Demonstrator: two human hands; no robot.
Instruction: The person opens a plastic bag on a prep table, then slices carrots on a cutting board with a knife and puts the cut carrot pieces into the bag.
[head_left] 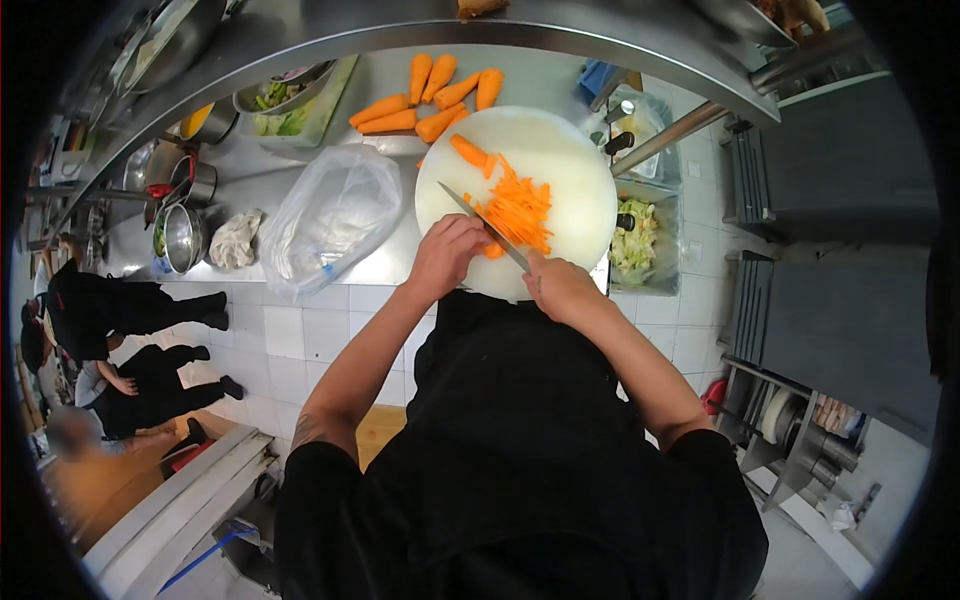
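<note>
The left hand (450, 252) pins an orange carrot piece (493, 250), fingers bunched. The right hand (555, 284) closes around a steel knife (490, 230).

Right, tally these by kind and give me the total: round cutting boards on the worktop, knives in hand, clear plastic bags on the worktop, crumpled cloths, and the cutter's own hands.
Cutting board: 1
Knife: 1
Plastic bag: 1
Crumpled cloth: 1
Hands: 2 (left hand, right hand)
Total: 6
</note>
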